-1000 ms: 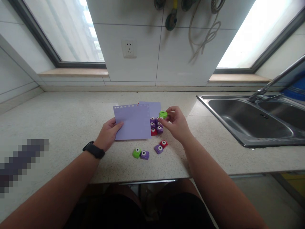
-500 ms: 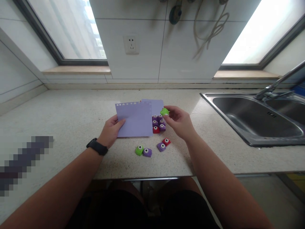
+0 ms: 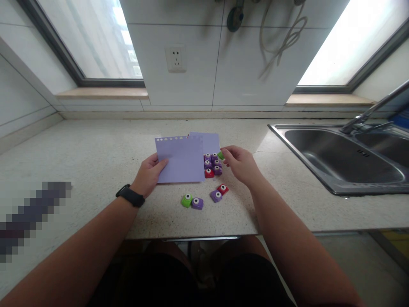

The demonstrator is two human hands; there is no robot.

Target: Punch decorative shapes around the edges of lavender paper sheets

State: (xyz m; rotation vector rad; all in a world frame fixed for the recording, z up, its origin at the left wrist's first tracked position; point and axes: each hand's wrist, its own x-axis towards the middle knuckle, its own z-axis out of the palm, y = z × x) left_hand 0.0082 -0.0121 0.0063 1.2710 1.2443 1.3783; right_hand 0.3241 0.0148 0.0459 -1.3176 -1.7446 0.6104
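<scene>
My left hand (image 3: 151,174) grips the left edge of a purple sheet of paper (image 3: 180,164), thumb on top. Small punched shapes run along the sheet's upper edge. Between the fingers and thumb of my right hand (image 3: 238,162) is a green craft punch (image 3: 221,155), mostly covered by the fingers. Beside that hand sits a cluster of several purple punches (image 3: 217,169) with a red punch (image 3: 208,173) at its front, partly behind the sheet. Closer to me lie another green punch (image 3: 187,200), a purple one (image 3: 197,203), a second purple one (image 3: 216,196) and a red one (image 3: 223,189).
Another purple sheet (image 3: 207,140) lies behind the held one on the speckled countertop (image 3: 96,157). A steel sink (image 3: 338,157) with a faucet (image 3: 358,123) is set into the right side. The tiled wall at the back carries a socket (image 3: 175,59) and a hanging cord (image 3: 287,40).
My right hand has lowered slightly and turned, so its fingers now cover more of the green craft punch. My left hand and the paper stay nearly still.
</scene>
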